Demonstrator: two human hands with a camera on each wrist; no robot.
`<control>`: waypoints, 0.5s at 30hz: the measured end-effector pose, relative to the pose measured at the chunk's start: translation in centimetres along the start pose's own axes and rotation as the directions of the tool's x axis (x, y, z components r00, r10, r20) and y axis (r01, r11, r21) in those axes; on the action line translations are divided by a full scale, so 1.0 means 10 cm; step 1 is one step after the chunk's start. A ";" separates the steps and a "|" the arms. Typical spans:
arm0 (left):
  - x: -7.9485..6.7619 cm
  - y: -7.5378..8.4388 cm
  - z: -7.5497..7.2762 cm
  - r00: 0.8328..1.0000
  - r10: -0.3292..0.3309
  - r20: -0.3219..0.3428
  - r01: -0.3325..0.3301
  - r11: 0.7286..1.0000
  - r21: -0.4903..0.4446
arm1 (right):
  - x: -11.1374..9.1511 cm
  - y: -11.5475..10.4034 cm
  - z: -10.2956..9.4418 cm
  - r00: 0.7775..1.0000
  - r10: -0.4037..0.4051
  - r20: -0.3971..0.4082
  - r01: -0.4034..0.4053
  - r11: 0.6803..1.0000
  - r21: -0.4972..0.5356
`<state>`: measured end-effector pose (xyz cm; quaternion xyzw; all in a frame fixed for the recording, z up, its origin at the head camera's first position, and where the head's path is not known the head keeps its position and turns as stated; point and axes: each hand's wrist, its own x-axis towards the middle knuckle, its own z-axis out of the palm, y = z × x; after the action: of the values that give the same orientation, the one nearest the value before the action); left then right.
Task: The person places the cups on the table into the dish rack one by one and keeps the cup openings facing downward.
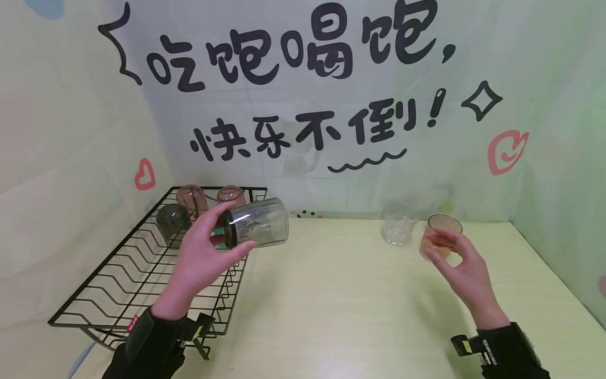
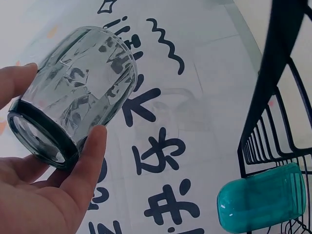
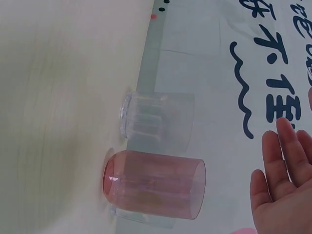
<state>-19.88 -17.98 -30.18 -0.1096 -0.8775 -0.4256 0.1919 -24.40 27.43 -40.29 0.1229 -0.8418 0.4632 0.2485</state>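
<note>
My left hand [image 1: 199, 260] grips a grey-tinted clear glass [image 1: 262, 223] near its thick base, fingers and thumb on either side. This glass lies almost level in the air, its mouth pointing right, by the rack's right edge. In the left wrist view the glass [image 2: 85, 83] is seen from its base end. My right hand [image 1: 468, 271] has loosely bent fingers beside a pink glass [image 1: 428, 245] standing upright on the table. The right wrist view shows a gap between those fingers [image 3: 287, 161] and the pink glass [image 3: 153, 183].
A black wire rack [image 1: 137, 279] stands at the left, holding a dark grey glass [image 1: 171, 221], two pinkish glasses [image 1: 191, 199] and a teal glass [image 2: 263, 200]. One clear glass [image 1: 399, 229] stands left of the pink one; another [image 3: 146, 218] shows partly behind it. A printed cloth [image 1: 293, 184] backs the table.
</note>
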 end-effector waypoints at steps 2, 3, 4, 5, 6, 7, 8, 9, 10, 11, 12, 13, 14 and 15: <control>0.00 -0.01 -0.03 1.000 -0.006 -0.002 0.006 1.000 0.011 | 0.00 0.02 -0.01 1.000 0.008 0.004 -0.008 1.000 -0.006; -0.01 -0.03 -0.04 1.000 -0.005 -0.004 0.005 1.000 0.024 | 0.00 0.03 -0.02 1.000 0.012 0.007 -0.012 1.000 -0.009; -0.01 -0.04 -0.05 1.000 -0.006 -0.005 0.006 0.999 0.035 | 0.00 0.03 -0.02 1.000 0.018 0.011 -0.018 1.000 -0.010; 0.00 -0.06 -0.06 1.000 -0.009 -0.006 0.009 0.999 0.041 | -0.01 0.03 -0.02 1.000 0.025 0.016 -0.024 1.000 -0.013; 0.00 -0.07 -0.07 1.000 -0.008 -0.007 0.009 0.999 0.048 | -0.01 0.04 -0.03 0.999 0.030 0.020 -0.030 0.999 -0.012; 0.00 -0.09 -0.08 1.000 -0.007 -0.008 0.007 0.998 0.056 | -0.02 0.04 -0.03 0.999 0.036 0.025 -0.036 0.999 -0.012; 0.00 -0.10 -0.09 1.000 -0.008 -0.009 0.008 0.998 0.060 | -0.02 0.04 -0.03 0.999 0.041 0.028 -0.041 0.999 -0.014; 0.00 -0.11 -0.10 1.000 -0.010 -0.011 0.010 0.997 0.070 | -0.02 0.04 -0.03 0.999 0.045 0.030 -0.045 0.999 -0.017; -0.01 -0.11 -0.12 1.000 -0.015 -0.011 0.016 0.997 0.073 | -0.03 0.04 -0.03 0.998 0.049 0.032 -0.049 0.999 -0.020; -0.01 -0.12 -0.13 1.000 -0.018 -0.013 0.019 0.997 0.076 | -0.03 0.04 -0.03 0.998 0.053 0.033 -0.053 0.998 -0.022; -0.01 -0.12 -0.15 1.000 -0.020 -0.018 0.022 0.996 0.082 | -0.03 0.05 -0.03 0.998 0.056 0.034 -0.055 0.998 -0.025; -0.02 -0.13 -0.17 0.999 -0.026 -0.024 0.028 0.996 0.088 | -0.03 0.05 -0.03 0.998 0.058 0.034 -0.057 0.998 -0.027; -0.02 -0.13 -0.18 0.999 -0.032 -0.028 0.034 0.995 0.094 | -0.03 0.05 -0.03 0.998 0.058 0.035 -0.057 0.998 -0.029; -0.02 -0.14 -0.20 0.999 -0.036 -0.032 0.039 0.994 0.102 | -0.04 0.06 -0.03 0.998 0.058 0.036 -0.057 0.998 -0.031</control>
<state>-19.68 -20.38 -30.10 -0.0767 -0.8972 -0.3849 0.2026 -24.24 28.02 -40.73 0.1034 -0.8562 0.4553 0.2212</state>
